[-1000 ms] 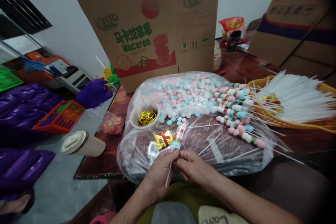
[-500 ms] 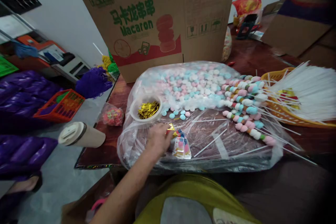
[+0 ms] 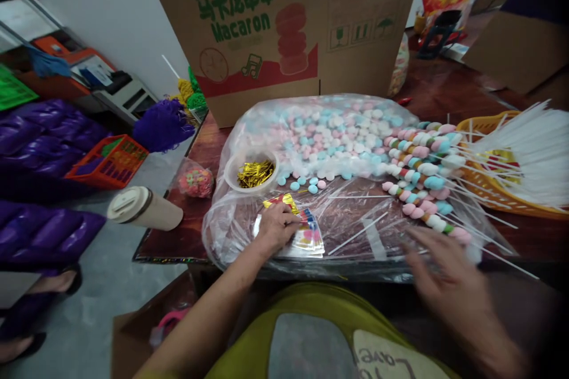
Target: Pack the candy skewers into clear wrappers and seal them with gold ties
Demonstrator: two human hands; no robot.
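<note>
My left hand (image 3: 278, 228) lies on a fanned stack of small printed bags (image 3: 311, 238), its fingers curled onto them; part of the stack is hidden beneath it. Above the hand shows the gold-coloured end of the bags (image 3: 284, 201). My right hand (image 3: 448, 290), blurred, hovers over the table's front edge with fingers apart and nothing in them. Beyond it lie several skewers of pink, white, blue and green marshmallows (image 3: 429, 207). A white bowl (image 3: 229, 176) of gold twist ties (image 3: 255, 174) stands behind my left hand. Loose white sticks (image 3: 358, 234) lie between my hands.
A clear plastic bag (image 3: 249, 124) of loose marshmallows (image 3: 329, 133) spreads across the table before a tall cardboard box (image 3: 347, 65). At right is a yellow basket (image 3: 484, 121) of white sticks (image 3: 542, 154). A lidded cup (image 3: 155, 210) and small candy bag (image 3: 195, 180) stand left.
My right hand has come into view at the lower right. My left hand has shifted slightly right over the bags, which now show on both sides of it. The view has tilted a little.
</note>
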